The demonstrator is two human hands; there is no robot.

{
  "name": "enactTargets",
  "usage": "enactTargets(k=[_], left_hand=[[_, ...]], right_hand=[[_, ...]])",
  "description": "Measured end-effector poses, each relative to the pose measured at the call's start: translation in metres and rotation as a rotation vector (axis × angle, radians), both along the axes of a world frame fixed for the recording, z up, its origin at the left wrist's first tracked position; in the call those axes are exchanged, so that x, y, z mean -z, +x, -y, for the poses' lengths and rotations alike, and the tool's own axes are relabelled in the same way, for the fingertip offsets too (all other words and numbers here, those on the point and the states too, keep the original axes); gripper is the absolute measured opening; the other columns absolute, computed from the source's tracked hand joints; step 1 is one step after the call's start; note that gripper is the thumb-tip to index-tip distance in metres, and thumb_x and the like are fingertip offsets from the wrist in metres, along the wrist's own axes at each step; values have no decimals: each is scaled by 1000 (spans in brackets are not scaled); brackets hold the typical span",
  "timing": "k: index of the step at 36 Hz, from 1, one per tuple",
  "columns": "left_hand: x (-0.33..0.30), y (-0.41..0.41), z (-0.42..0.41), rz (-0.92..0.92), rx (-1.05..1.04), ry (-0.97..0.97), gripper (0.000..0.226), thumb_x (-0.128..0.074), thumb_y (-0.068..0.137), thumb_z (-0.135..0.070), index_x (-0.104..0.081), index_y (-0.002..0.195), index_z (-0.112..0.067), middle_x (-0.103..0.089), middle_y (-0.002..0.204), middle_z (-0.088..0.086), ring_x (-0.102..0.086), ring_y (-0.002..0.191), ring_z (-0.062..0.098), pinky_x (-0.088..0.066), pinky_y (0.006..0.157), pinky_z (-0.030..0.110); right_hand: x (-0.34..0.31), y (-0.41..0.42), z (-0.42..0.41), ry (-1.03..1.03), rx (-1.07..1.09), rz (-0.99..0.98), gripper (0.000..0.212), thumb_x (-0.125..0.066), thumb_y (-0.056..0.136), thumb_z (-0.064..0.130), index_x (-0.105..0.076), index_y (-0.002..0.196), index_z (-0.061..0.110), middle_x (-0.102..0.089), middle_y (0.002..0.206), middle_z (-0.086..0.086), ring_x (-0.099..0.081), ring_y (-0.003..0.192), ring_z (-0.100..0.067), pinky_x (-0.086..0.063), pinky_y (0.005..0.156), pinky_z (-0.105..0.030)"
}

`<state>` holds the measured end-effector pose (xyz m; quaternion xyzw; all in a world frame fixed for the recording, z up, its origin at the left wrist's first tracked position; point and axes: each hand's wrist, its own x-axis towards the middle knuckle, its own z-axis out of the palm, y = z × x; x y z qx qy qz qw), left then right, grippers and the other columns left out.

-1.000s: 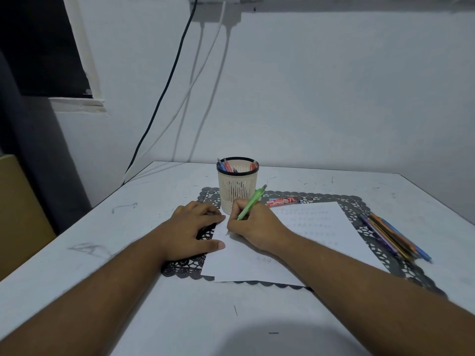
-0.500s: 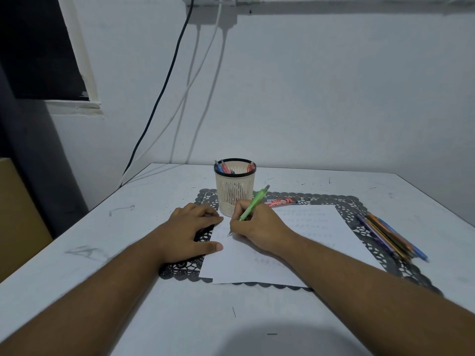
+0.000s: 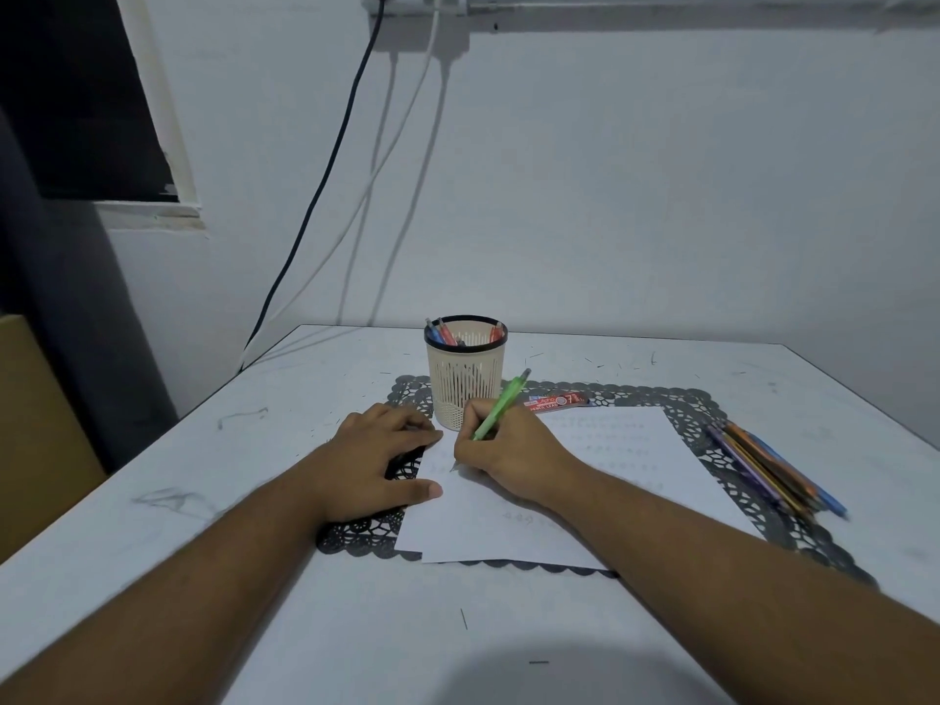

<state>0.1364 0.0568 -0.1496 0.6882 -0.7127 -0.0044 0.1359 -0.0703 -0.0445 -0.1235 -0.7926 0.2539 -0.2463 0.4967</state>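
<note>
One green pencil [image 3: 501, 403] gripped in right hand [image 3: 508, 457]

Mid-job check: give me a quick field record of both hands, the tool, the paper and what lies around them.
right hand: grips green pencil, tip down on paper near its left edge
left hand: rests on mat, thumb on the paper's left edge
paper: flat on mat, faint rows of marks
cup: upright behind the hands, pens inside
lead case: on mat beyond paper
coloured pencils: bundle at mat's right edge
</note>
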Motion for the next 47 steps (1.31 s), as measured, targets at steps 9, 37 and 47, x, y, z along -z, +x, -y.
enactTargets(k=[9,37,47], left_hand=[[1,0,1,0,-4,-2,99,-26,71,-100,-46,149,-42,-39,143,-25,-27,132,0,-22,107,32],[1,1,0,-10,-2,5,100,-26,71,-100,-45,150,-42,-39,145,-24,-27,134,1,-21,109,32],[0,0,-1,-28,-2,-3,91,-36,74,-94,-46,149,-43,-39,143,-26,-27,133,0,-18,106,29]], right_hand=[[-1,-1,0,-28,34,0,18,-69,84,-2,-57,73,6,-57,73,-10,-55,69,-13,-44,50,-14],[0,-5,5,-20,63,-16,19,-71,84,1,-59,73,10,-61,76,-14,-62,75,-19,-49,54,-16],[0,-5,3,-66,40,-28,21,-71,83,1,-59,71,12,-64,86,-24,-57,75,-15,-46,56,-19]])
